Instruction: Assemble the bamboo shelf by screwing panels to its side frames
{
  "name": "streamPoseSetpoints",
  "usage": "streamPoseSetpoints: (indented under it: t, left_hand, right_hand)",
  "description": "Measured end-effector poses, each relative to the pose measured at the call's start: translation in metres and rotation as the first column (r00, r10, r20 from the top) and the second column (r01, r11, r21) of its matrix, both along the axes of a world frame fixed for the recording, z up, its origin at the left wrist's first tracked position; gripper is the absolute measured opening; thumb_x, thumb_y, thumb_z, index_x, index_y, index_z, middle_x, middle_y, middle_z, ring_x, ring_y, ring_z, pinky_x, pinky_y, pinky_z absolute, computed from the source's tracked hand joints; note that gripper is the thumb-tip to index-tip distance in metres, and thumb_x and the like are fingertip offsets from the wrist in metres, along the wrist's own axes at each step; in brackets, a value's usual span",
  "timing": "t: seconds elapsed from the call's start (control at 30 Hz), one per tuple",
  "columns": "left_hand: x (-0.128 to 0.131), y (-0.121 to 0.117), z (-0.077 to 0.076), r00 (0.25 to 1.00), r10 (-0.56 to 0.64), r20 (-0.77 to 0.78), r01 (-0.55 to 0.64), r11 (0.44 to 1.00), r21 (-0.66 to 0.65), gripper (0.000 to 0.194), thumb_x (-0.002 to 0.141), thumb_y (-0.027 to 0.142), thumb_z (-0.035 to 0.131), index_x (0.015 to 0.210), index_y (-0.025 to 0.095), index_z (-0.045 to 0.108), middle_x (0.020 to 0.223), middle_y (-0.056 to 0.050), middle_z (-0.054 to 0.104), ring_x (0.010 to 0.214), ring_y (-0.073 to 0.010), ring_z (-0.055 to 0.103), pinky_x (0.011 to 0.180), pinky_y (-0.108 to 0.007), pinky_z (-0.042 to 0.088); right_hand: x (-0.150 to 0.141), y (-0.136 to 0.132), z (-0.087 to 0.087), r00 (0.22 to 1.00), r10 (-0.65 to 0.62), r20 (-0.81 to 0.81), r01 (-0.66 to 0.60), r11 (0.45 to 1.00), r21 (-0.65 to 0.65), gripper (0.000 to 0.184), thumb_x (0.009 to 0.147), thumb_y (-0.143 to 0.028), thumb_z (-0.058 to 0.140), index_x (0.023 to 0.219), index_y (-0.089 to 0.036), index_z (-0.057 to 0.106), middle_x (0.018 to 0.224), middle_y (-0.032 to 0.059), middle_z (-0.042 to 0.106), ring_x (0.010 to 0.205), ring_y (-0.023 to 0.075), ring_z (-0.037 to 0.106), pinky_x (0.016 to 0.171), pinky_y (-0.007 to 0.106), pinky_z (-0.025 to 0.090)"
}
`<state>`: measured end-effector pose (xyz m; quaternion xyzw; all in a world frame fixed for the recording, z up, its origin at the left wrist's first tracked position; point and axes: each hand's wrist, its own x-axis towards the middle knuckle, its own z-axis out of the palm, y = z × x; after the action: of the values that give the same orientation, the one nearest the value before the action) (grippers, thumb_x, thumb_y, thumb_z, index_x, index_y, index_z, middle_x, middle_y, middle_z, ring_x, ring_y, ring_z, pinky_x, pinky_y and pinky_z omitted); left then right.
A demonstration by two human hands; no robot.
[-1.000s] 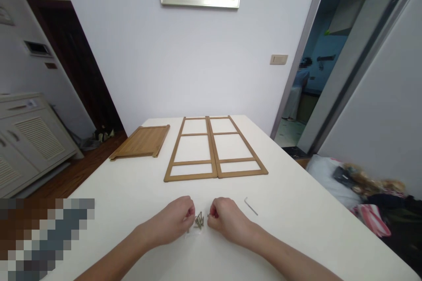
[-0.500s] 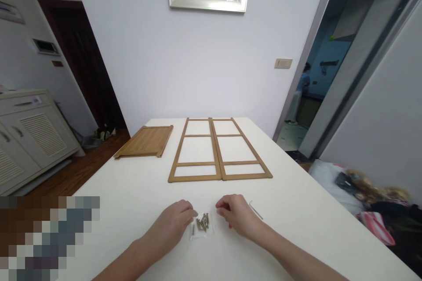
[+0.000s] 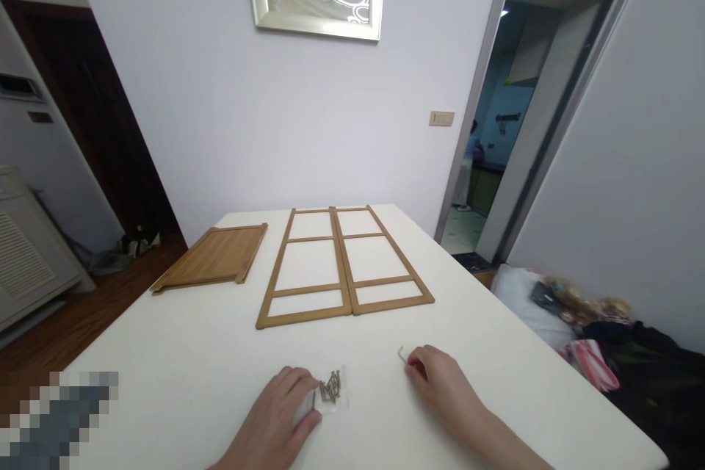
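Several screws [image 3: 331,387] by parted left hand [image 3: 282,411], right hand [image 3: 440,383] touching hex key [image 3: 402,357], grip unclear

Bare left hand [image 3: 278,415] and right hand [image 3: 440,385], slim fingers [image 3: 299,374], and a smooth, slender, uncovered right forearm [image 3: 504,437]

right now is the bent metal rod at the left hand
No, the bent metal rod is at the right hand, while the left hand is at the bagged screws.
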<state>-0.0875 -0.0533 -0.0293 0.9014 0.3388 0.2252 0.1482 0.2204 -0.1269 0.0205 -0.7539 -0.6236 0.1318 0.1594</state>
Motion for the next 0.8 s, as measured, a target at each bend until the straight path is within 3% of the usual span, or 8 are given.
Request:
streamPoseSetpoints:
  t: [0.27, 0.43, 0.63, 0.7, 0.8]
  left_hand:
    - [0.014, -0.005, 0.005, 0.998, -0.063, -0.014, 0.065, 0.981, 0.185, 0.021, 0.086, 0.02, 0.06, 0.107, 0.023, 0.063, 0.105, -0.007, 0.067, 0.096, -0.0217, 0.063, 0.084, -0.038, 0.056]
    - [0.013, -0.009, 0.002, 0.994, -0.107, -0.016, 0.106, 0.936, 0.336, 0.02, 0.085, 0.021, 0.061, 0.104, 0.022, 0.063, 0.101, -0.008, 0.069, 0.091, -0.022, 0.065, 0.077, -0.036, 0.058]
    - [0.005, 0.0, -0.009, 0.995, -0.089, -0.053, 0.103, 0.909, 0.403, 0.024, 0.085, 0.035, 0.064, 0.107, 0.025, 0.064, 0.102, -0.007, 0.071, 0.089, -0.0223, 0.068, 0.076, -0.033, 0.059]
    - [0.0, 0.012, -0.01, 0.997, -0.064, -0.032, 0.072, 0.893, 0.444, 0.028, 0.085, 0.04, 0.063, 0.109, 0.026, 0.064, 0.105, -0.007, 0.071, 0.092, -0.0226, 0.068, 0.077, -0.032, 0.059]
    - [-0.004, 0.041, -0.001, 0.998, 0.047, 0.052, -0.064, 0.907, 0.417, 0.027, 0.087, 0.038, 0.06, 0.11, 0.025, 0.064, 0.109, -0.008, 0.07, 0.099, -0.0224, 0.067, 0.084, -0.033, 0.057]
  right_hand:
    - [-0.061, 0.011, -0.015, 0.988, 0.156, -0.006, -0.156, 0.988, -0.019, 0.022, 0.086, -0.011, 0.043, 0.085, -0.016, 0.064, 0.091, 0.0086, 0.069, 0.084, 0.02, 0.062, 0.073, 0.027, 0.04]
    - [-0.077, 0.004, -0.013, 0.98, 0.196, -0.042, -0.198, 0.979, -0.039, 0.021, 0.086, -0.008, 0.044, 0.087, -0.015, 0.065, 0.093, 0.0092, 0.069, 0.086, 0.0203, 0.062, 0.075, 0.027, 0.041]
    - [-0.051, 0.004, 0.0, 0.97, 0.227, -0.092, -0.223, 0.973, 0.051, 0.02, 0.087, -0.015, 0.046, 0.086, -0.02, 0.065, 0.088, 0.0054, 0.069, 0.082, 0.0199, 0.063, 0.076, 0.029, 0.044]
    - [-0.031, 0.019, 0.002, 0.984, 0.179, -0.012, -0.176, 0.974, 0.139, 0.022, 0.09, -0.019, 0.043, 0.091, -0.019, 0.066, 0.09, 0.0078, 0.069, 0.087, 0.0224, 0.063, 0.078, 0.032, 0.045]
    - [0.002, 0.057, 0.004, 0.985, 0.135, 0.111, -0.163, 0.939, 0.302, 0.028, 0.092, -0.022, 0.042, 0.109, -0.017, 0.063, 0.111, 0.0129, 0.065, 0.108, 0.0272, 0.057, 0.092, 0.039, 0.044]
